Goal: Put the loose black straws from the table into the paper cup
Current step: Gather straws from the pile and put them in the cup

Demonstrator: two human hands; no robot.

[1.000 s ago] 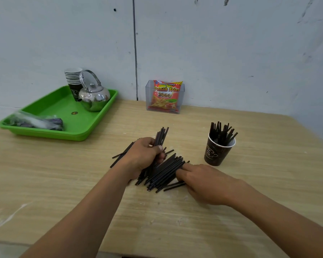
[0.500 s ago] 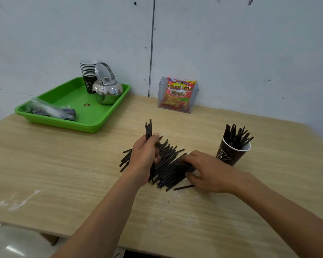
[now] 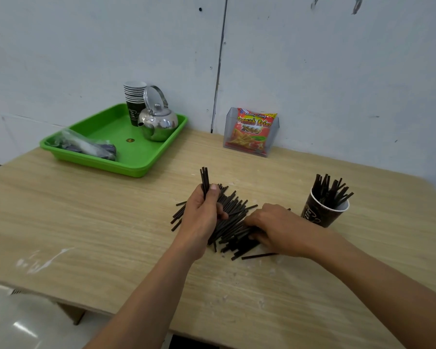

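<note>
A pile of loose black straws [image 3: 233,217] lies on the wooden table [image 3: 86,222] in the middle. My left hand [image 3: 202,217] is shut on a small bundle of straws [image 3: 205,178] held nearly upright, their tips sticking up past my thumb. My right hand [image 3: 275,227] rests palm down on the right side of the pile, fingers curled among the straws; whether it grips any is hidden. A dark paper cup [image 3: 321,212] stands to the right of my right hand, with several black straws standing in it.
A green tray [image 3: 141,159] at the back left carries a steel kettle [image 3: 157,122], a stack of paper cups [image 3: 134,102] and a plastic bag [image 3: 86,147]. A clear holder with a snack packet [image 3: 252,132] stands against the wall. The table's near edge runs below my forearms.
My left hand has turned its bundle from slanted to nearly upright. My right hand has slid further onto the pile. The camera view has shifted, so everything sits further right.
</note>
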